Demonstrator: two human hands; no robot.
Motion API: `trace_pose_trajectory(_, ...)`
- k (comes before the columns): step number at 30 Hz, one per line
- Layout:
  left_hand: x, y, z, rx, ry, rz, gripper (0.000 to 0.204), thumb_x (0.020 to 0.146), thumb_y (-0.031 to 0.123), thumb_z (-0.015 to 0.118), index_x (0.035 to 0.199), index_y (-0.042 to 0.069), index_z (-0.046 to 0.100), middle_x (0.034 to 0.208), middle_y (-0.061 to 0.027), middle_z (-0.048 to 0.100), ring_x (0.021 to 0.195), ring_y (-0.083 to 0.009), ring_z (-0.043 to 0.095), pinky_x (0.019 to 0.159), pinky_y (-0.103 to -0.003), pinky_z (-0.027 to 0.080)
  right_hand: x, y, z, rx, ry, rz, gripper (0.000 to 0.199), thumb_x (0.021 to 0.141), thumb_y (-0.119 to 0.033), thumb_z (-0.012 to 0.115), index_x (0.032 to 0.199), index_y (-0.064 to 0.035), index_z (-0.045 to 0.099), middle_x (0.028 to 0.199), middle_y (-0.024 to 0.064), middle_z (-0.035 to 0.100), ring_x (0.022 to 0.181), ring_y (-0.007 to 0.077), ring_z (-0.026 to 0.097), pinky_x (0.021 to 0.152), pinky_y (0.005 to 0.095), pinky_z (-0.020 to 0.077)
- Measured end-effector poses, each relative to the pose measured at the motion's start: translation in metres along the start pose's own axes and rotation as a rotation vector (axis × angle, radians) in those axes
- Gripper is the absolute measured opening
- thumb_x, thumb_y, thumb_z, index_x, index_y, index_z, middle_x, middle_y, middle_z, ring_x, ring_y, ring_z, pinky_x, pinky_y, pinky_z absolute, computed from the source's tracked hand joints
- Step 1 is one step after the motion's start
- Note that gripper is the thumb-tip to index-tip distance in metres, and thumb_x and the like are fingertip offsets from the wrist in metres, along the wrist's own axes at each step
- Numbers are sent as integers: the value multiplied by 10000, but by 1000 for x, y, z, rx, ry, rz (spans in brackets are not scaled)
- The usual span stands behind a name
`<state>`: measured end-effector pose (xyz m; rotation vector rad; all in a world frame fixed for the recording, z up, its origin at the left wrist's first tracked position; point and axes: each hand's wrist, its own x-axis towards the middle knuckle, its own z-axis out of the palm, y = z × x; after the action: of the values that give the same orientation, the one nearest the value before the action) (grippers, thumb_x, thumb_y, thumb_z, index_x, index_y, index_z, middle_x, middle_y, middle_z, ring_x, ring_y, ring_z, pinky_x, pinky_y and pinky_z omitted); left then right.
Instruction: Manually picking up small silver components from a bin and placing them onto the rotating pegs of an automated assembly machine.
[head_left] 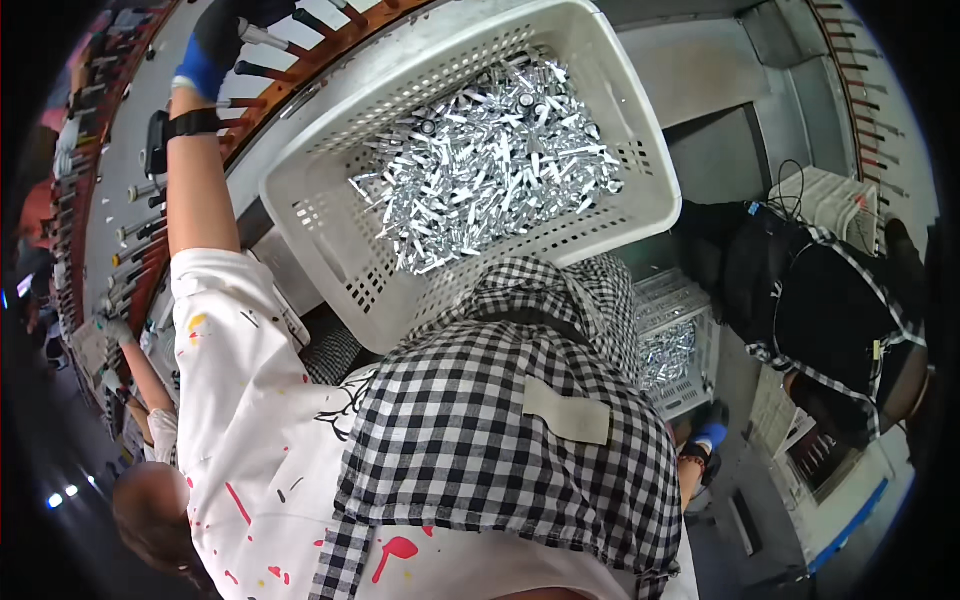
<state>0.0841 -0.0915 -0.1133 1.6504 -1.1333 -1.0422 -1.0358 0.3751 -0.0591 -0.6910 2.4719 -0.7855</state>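
Observation:
My left hand (pixel 215 50), in a blue and dark glove, reaches to the upper left, beside a rack (pixel 315 55) of tools with dark handles. Its fingers run toward the top edge of the picture, next to a light grey tool piece, and I cannot see whether they grip it. My right hand (pixel 711 434), in a blue glove, hangs low at the right, beside a lower crate (pixel 690 400) of shiny metal parts; its fingers are mostly hidden. In front of me, a large pale perforated plastic basket (pixel 640 130) holds a heap of small shiny metal pieces (pixel 490 160).
A person in black (pixel 840 310) with checked straps is close on the right. Another person's gloved hand (pixel 115 330) is at a long tool rack (pixel 75 230) on the left. A pale crate (pixel 820 205) with a dark cord stands at the right.

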Motion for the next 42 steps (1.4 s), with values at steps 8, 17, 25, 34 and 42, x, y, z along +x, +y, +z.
trace_pose_trajectory(8,-117,39,3,468,539,339,366,1106,363,597,1271,100,791,1008,-39,789,865,-88,665,782,-260,509,-168,-373,315,41,-413,-585,352,1110,-115,560,1414,31,661,1379,154,708,1174,203,689,988,312,550)
trace_pose_trajectory(17,-65,147,94,107,779,611,436,1100,403,606,1278,25,731,1022,-151,777,805,-187,710,765,-291,571,-139,-461,630,-509,-577,-1420,333,914,-333,760,1119,-72,773,1164,182,744,1029,390,727,916,498,570)
trace_pose_trajectory(25,-147,146,7,653,401,161,339,1111,286,574,1251,48,771,914,-89,795,792,-148,736,716,-279,554,-164,-446,690,-717,-414,-1379,347,802,-475,835,963,-168,808,1044,135,723,1007,370,690,859,524,545)
trace_pose_trajectory(34,-211,151,106,636,390,527,398,1089,29,501,1469,-16,612,1505,-165,629,1383,-280,600,1131,-376,503,-160,-485,556,-21,-1086,-872,306,944,-274,792,1101,-15,750,840,140,749,724,204,701,681,367,549)
trace_pose_trajectory(42,-129,132,80,111,452,263,300,1062,109,518,1242,63,753,1061,-72,793,831,-200,762,803,-388,599,-189,-532,471,85,-1296,-410,303,990,-277,751,949,21,716,745,46,692,593,82,597,541,250,452)
